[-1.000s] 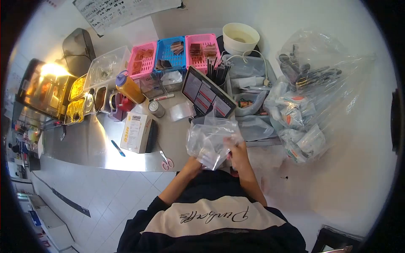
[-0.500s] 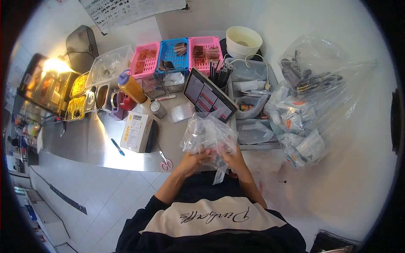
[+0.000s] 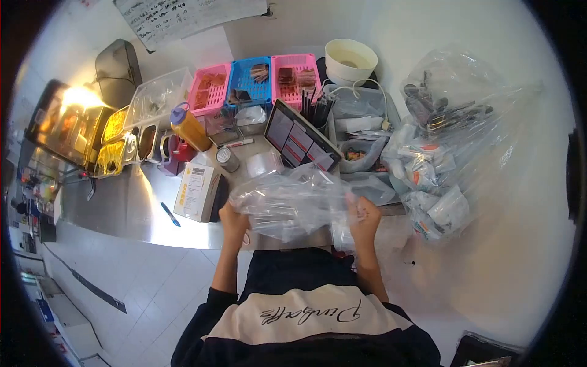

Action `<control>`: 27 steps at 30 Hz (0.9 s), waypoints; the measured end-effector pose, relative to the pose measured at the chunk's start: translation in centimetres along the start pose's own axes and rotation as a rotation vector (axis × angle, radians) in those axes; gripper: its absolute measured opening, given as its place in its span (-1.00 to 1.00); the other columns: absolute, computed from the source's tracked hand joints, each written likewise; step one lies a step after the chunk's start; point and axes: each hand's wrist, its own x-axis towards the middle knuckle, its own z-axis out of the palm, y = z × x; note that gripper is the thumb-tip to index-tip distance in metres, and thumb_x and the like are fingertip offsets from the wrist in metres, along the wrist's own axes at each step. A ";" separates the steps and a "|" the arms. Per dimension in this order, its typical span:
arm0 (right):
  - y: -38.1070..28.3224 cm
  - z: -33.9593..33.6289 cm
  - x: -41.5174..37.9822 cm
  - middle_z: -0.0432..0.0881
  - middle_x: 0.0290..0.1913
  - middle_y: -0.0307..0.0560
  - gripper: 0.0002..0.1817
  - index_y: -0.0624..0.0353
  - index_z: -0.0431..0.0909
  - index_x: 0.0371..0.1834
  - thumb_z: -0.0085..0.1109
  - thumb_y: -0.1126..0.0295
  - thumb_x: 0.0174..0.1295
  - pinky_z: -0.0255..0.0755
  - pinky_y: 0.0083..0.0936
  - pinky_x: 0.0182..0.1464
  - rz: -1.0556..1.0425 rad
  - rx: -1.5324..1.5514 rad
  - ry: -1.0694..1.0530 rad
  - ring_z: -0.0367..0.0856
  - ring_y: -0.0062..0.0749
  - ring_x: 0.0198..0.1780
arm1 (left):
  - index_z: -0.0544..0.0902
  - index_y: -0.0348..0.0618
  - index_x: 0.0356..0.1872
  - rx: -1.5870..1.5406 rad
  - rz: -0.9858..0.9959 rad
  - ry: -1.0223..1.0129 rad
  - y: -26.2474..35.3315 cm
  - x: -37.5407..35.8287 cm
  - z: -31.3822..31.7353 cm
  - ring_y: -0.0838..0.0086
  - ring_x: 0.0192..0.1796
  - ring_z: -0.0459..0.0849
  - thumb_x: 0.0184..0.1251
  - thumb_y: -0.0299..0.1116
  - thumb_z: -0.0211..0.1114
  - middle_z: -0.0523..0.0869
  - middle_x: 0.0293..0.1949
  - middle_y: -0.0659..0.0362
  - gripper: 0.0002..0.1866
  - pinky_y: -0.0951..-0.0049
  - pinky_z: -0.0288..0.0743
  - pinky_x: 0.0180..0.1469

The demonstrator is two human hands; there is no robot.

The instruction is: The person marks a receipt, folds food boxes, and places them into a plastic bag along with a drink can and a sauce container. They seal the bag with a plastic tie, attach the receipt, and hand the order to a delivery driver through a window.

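Note:
A clear plastic bag [image 3: 293,205] is stretched out sideways in front of me, above the counter's front edge. My left hand [image 3: 233,219] is closed on the bag's left end. At the other end, my right hand [image 3: 365,217] grips the plastic with bent fingers. The bag looks thin and wrinkled, and I make out nothing inside it. Behind it stands a tablet [image 3: 301,136], its lower edge partly covered by the bag. Scissors [image 3: 246,237] lie by my left hand, mostly hidden.
A box [image 3: 195,192], a can [image 3: 227,160] and a blue pen [image 3: 170,214] are on the steel counter [image 3: 122,211] to the left. Pink [image 3: 209,88] and blue baskets [image 3: 252,79] line the back. A large clear bag of cutlery and packets [image 3: 446,153] sits at right.
My hands have moved apart, left and right, pulling the bunched bag out wide. My left hand now covers most of the scissors.

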 end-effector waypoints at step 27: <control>4.1 -5.9 5.1 0.52 -0.31 0.08 -0.86 0.26 0.44 -0.44 0.23 0.48 0.07 0.43 -0.11 -0.24 -0.188 -0.820 -0.247 0.57 0.11 -0.25 | 0.37 -0.23 0.17 0.355 0.408 0.151 3.1 -0.1 -0.3 0.01 0.17 0.41 0.05 -0.42 0.42 0.41 0.10 -0.09 -0.38 0.16 0.32 0.19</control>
